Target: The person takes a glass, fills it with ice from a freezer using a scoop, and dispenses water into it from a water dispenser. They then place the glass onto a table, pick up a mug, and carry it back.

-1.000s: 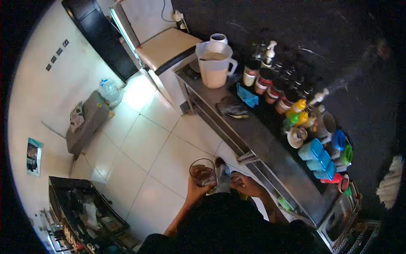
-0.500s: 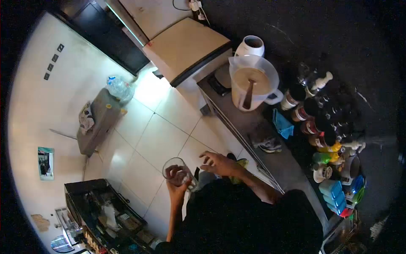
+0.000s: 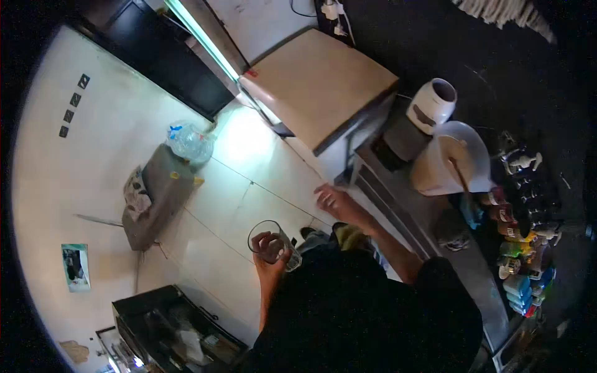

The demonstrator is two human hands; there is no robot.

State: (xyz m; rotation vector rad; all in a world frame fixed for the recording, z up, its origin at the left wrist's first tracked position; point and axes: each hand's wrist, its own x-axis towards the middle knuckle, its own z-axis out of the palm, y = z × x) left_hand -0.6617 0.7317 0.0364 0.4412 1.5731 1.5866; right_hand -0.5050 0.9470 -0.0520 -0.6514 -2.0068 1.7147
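Note:
My left hand (image 3: 269, 264) is wrapped round a clear drinking glass (image 3: 288, 247), which is tilted with its mouth toward the upper left. The glass looks empty. Off to the right, my right hand (image 3: 336, 204) is in the air beside the counter edge, fingers apart and holding nothing. On the counter stands a large translucent pitcher (image 3: 429, 173) of light brown liquid. A brown-handled utensil (image 3: 459, 173) leans inside it; its lower end is hidden in the liquid.
Behind the pitcher is a white round container (image 3: 434, 102). Jars (image 3: 504, 213) and blue containers (image 3: 517, 288) line the wall side of the counter (image 3: 429, 224). A beige-topped cabinet (image 3: 323, 81), a grey box seat (image 3: 163, 193) and a dark glass-topped unit (image 3: 155, 301) surround the tiled floor.
The view has turned, so the counter and pitcher appear farther right. My right hand has moved up and away from the glass, toward the counter. My left hand keeps the glass.

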